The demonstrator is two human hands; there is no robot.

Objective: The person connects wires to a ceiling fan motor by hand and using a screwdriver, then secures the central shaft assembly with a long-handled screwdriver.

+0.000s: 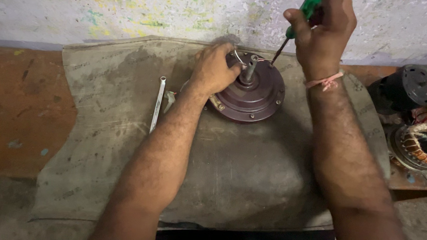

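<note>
On a worn grey mat (pixel 250 173) spread over the table (pixel 16 114), at its far middle, a round maroon motor housing (pixel 252 93) is seen lying flat with its metal shaft (pixel 250 70) pointing upward. The left hand (pixel 213 69) is laid on the left edge of the housing, fingers curled against the shaft base, where thin wires (pixel 239 57) are touched; whether the wires are actually pinched cannot be told. The right hand (pixel 323 32) is held above and to the far right of the housing, closed tightly around the green handle of a screwdriver (pixel 296 24). The screwdriver's dark blade is angled down and to the left, its tip brought to the far rim of the housing near the shaft. A pink thread band (pixel 324 82) is worn on the right wrist. Left of the housing, a slim metal spanner (pixel 158 104) lies lengthwise on the mat, well apart from both hands. At the right side of the table, a black motor part (pixel 401 89) and a copper-wound stator (pixel 424 144) are noted. A paint-splashed wall (pixel 131 7) stands beyond.
</note>
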